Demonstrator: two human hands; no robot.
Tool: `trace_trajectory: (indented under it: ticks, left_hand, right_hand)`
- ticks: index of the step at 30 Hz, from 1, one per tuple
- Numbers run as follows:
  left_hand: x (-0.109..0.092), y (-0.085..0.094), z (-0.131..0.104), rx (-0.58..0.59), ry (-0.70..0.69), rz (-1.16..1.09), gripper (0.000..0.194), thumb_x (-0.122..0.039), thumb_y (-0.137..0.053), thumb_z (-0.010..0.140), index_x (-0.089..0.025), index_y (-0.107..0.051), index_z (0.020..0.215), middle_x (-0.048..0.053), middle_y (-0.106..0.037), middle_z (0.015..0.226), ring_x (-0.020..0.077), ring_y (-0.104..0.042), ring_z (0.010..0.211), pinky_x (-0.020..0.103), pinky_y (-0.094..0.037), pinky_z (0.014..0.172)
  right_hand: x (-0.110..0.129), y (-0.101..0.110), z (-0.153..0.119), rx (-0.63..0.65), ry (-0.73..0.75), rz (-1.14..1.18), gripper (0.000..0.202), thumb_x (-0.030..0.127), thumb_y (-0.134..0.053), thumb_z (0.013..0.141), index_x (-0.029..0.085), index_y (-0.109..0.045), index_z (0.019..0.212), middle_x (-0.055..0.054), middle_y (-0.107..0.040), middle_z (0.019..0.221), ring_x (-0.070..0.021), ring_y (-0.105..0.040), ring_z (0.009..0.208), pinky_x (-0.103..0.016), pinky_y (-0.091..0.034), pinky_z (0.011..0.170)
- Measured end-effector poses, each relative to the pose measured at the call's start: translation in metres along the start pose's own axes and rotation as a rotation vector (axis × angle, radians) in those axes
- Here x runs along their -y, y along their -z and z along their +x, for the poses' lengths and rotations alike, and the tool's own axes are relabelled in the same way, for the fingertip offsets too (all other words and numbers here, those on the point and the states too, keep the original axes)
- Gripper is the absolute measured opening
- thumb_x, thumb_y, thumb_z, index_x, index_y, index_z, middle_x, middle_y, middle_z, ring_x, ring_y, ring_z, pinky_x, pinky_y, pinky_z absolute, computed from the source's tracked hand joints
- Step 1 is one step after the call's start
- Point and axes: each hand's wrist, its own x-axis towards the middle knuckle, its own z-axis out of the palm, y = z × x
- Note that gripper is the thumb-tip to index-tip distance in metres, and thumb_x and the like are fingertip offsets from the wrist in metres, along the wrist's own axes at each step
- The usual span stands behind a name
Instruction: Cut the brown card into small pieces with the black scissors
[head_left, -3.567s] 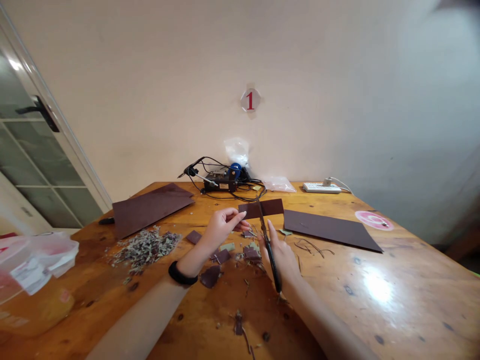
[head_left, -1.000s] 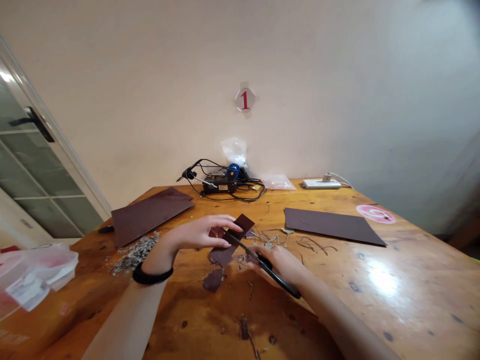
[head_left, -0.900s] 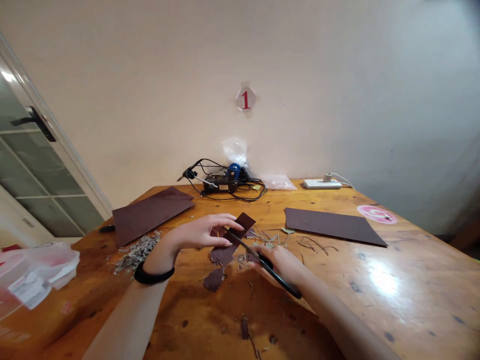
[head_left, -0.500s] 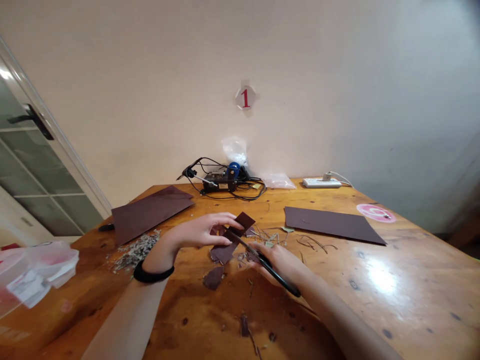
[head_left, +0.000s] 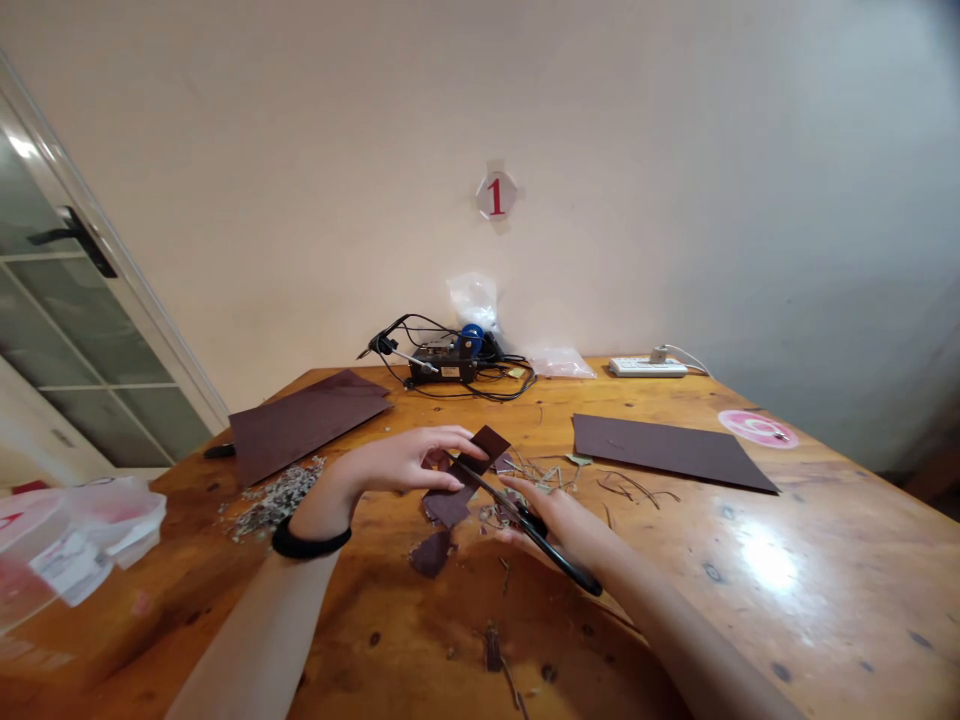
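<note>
At the far left stood a door (head_left: 90, 300) with frosted panes, and below it a crumpled, see-through plastic bag (head_left: 79, 550) sat on the surface (head_left: 675, 600), glossy knotted wood. Flat, matte brown sheets (head_left: 304, 425) overlapped farther back, their edges straight; just in front lay a loose, crumbly grey heap (head_left: 277, 500), partly hidden by the left wrist with its soft black band (head_left: 311, 540).

The left hand (head_left: 409, 462) arched from there, fingers and thumb curved with only a narrow gap, gripping a smooth, narrow brown strip (head_left: 491, 447) that slanted over the middle of the surface. Under and beside it lay scraps (head_left: 431, 553) with uneven edges. Behind stood a black box (head_left: 442, 362) tangled in cables.

The metal blades of the scissors (head_left: 559, 562) lay across the strip; how wide they were parted could not be told. The right hand (head_left: 551, 512) had its fingers wrapped around the black handle, covering much of it. Thin, wiry stems (head_left: 544, 472) cluttered the space just behind that hand.

Farther right came a white power strip (head_left: 646, 368) at the back, a flat brown rectangle (head_left: 671, 453) before it, and a round pink sticker (head_left: 757, 428).
</note>
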Motion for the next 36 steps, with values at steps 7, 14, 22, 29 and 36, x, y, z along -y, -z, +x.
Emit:
trace_trajectory:
  ticks: [7,14,22,29,36]
  left_hand:
    - [0.003,0.004,-0.002,0.019,0.027,-0.053,0.039,-0.038,-0.059,0.086,-0.027,-0.057,0.123,0.007,-0.056,0.119,0.0208,-0.056,0.098,0.028,-0.047,0.078]
    - [-0.003,0.005,-0.002,0.042,0.1,-0.082,0.038,-0.031,-0.06,0.085,-0.026,-0.056,0.122,0.006,-0.055,0.119,0.0222,-0.054,0.106,0.03,-0.045,0.084]
    - [-0.001,0.001,0.0,0.044,0.052,-0.109,0.037,-0.032,-0.059,0.085,-0.024,-0.057,0.121,0.007,-0.056,0.112,0.0206,-0.055,0.099,0.029,-0.046,0.078]
    - [0.003,-0.001,0.0,0.053,0.055,-0.124,0.038,-0.032,-0.061,0.085,-0.027,-0.056,0.122,0.006,-0.054,0.117,0.021,-0.055,0.1,0.027,-0.046,0.076]
    - [0.002,-0.003,0.001,0.055,0.049,-0.152,0.04,-0.031,-0.061,0.084,-0.025,-0.055,0.123,0.007,-0.054,0.119,0.0204,-0.055,0.101,0.026,-0.048,0.076]
  right_hand:
    - [0.003,0.002,-0.003,0.011,0.016,0.307,0.077,0.052,-0.061,0.079,0.016,-0.032,0.141,-0.006,-0.07,0.088,-0.0249,-0.064,0.082,-0.038,-0.048,0.077]
    - [0.005,0.005,-0.007,0.035,0.018,0.276,0.086,0.056,-0.058,0.079,0.014,-0.023,0.146,-0.015,-0.068,0.108,-0.0324,-0.062,0.101,-0.045,-0.048,0.085]
    - [0.009,0.008,-0.008,0.039,-0.003,0.175,0.086,0.056,-0.055,0.08,0.011,-0.023,0.146,-0.016,-0.069,0.101,-0.0319,-0.063,0.095,-0.042,-0.049,0.078]
    - [0.008,0.007,-0.004,0.066,-0.046,0.06,0.077,0.055,-0.056,0.082,0.015,-0.031,0.143,-0.012,-0.07,0.089,-0.029,-0.065,0.079,-0.035,-0.047,0.066]
    - [0.009,0.006,-0.004,0.075,-0.062,0.03,0.072,0.051,-0.056,0.083,0.014,-0.035,0.141,-0.015,-0.069,0.097,-0.029,-0.065,0.085,-0.034,-0.047,0.071]
